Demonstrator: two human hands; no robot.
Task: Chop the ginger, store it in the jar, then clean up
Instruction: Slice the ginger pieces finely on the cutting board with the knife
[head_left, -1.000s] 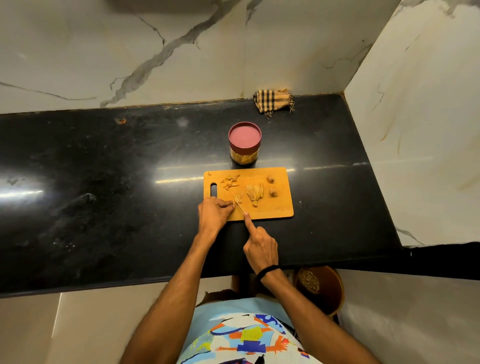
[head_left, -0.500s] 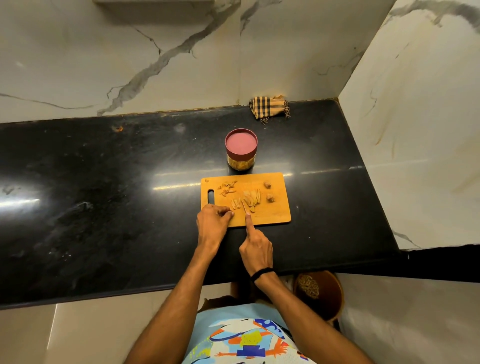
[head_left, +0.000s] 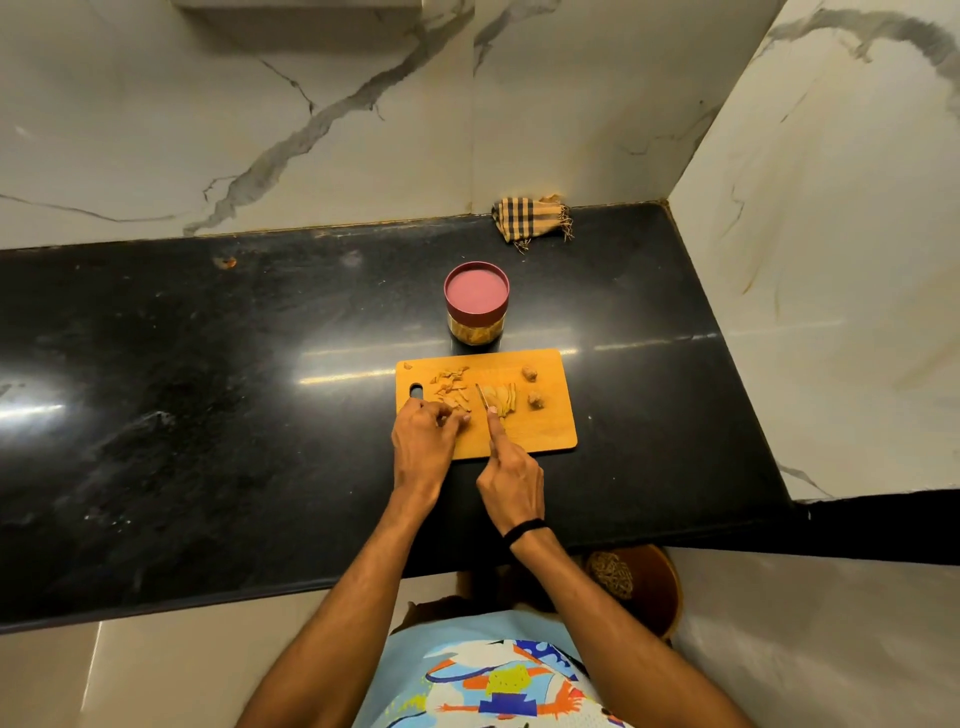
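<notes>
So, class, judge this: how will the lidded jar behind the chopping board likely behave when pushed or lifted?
The jar looks squat and wide, so it probably resists tipping. On the glossy black counter it would likely slide rather than topple. Its clear wall may be glass or plastic; I cannot tell, so treat it as fragile.

Left hand (head_left: 423, 449) + right hand (head_left: 511, 480) bare, forearms bare too. Thin black band (head_left: 525, 531) on R wrist. Light-blue tee (head_left: 460, 631) w/ multicolour abstract print: orange, yellow, blue, white. Only chest part seen.
</notes>
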